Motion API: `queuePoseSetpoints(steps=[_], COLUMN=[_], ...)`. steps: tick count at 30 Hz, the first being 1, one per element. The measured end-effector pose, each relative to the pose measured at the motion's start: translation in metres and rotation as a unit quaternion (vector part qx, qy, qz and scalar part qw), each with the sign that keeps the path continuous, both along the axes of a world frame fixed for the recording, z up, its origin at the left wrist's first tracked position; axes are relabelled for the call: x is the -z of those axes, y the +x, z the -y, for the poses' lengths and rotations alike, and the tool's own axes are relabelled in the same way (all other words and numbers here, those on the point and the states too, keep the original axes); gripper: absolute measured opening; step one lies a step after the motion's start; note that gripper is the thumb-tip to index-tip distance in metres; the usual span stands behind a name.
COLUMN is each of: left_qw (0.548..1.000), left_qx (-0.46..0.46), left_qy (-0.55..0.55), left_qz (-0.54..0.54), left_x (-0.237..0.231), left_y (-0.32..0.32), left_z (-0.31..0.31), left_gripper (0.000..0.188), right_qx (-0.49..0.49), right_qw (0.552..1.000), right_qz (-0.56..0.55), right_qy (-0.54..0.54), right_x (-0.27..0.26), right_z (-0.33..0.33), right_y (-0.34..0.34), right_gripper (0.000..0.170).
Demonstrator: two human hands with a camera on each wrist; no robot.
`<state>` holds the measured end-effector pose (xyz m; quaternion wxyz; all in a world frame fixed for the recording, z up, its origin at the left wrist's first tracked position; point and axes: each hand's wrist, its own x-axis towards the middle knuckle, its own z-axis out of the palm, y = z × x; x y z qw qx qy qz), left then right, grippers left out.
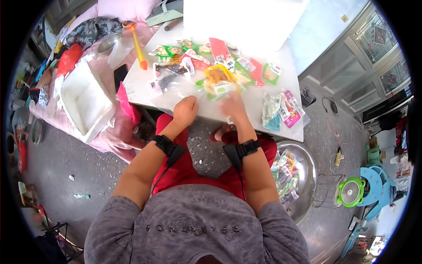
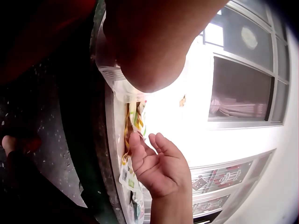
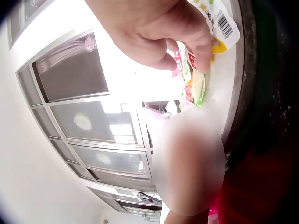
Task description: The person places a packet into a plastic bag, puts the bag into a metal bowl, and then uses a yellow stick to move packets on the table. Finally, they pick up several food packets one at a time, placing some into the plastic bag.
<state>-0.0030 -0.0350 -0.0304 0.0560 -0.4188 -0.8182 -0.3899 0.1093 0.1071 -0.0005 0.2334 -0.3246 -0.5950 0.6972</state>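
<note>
My left hand [image 1: 186, 108] is curled at the table's near edge; clear plastic [image 2: 119, 86] spreads from under it in the left wrist view, its fingertips hidden. My right hand [image 1: 234, 107], blurred in the head view, hovers just before a yellow-trimmed food packet [image 1: 220, 79]. Its fingers are loosely bent with nothing visible between them, as the left wrist view shows of the right hand [image 2: 161, 170]. In the right wrist view the right hand [image 3: 159, 35] hangs over small colourful packets [image 3: 197, 88].
More packets [image 1: 200, 61] lie across the white table [image 1: 149, 94]. Packets in clear bags [image 1: 281, 108] lie at its right. A metal basin [image 1: 307, 176] of packets stands on the floor at right. A white foam box [image 1: 85, 99] rests on the pink-covered bed, left.
</note>
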Motion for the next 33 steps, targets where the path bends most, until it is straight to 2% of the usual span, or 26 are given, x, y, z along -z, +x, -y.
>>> queuePoseSetpoints(steps=[2,5,8,11,14,17,20,24,27,33], left_qw=[0.999,0.998,0.999,0.998,0.998,0.998,0.995,0.988,0.985,0.985], left_qx=[-0.003,-0.002,-0.004,-0.007,-0.008,-0.009,-0.007,0.015,0.020,0.033], left_qy=[-0.029,-0.045,-0.029,-0.034,-0.039,-0.045,-0.072,-0.124,-0.131,-0.085], left_qz=[0.018,0.034,0.044,0.047,0.046,0.049,0.062,0.092,0.113,0.149], left_x=[-0.002,-0.005,-0.006,-0.007,-0.006,-0.006,-0.011,-0.018,-0.022,-0.018], left_y=[-0.001,-0.001,0.000,0.000,-0.001,0.001,0.004,0.009,0.015,0.011], left_z=[0.000,0.000,0.000,0.001,-0.001,-0.002,-0.004,-0.007,-0.009,-0.011], left_gripper=[0.016,0.017,0.015,0.015,0.015,0.015,0.017,0.019,0.020,0.021], right_qx=[0.026,-0.048,-0.027,0.075,0.113,0.127,0.110,0.106,0.081,-0.007], right_qw=[0.998,0.982,0.906,0.953,0.932,0.951,0.981,0.975,0.953,0.934], right_qz=[0.058,0.142,0.185,0.067,-0.011,-0.052,-0.128,-0.186,-0.266,-0.308], right_qy=[0.022,0.115,0.380,0.286,0.343,0.277,0.093,-0.064,-0.122,-0.180], right_x=[-0.007,0.002,0.021,0.032,0.017,0.013,0.011,0.005,0.004,-0.001], right_z=[0.001,-0.011,-0.017,-0.007,0.010,0.017,0.020,0.015,0.013,0.016], right_y=[-0.011,-0.019,-0.020,-0.006,0.022,0.046,0.061,0.066,0.062,0.058], right_gripper=[0.007,0.023,0.022,0.020,0.019,0.019,0.019,0.019,0.020,0.019])
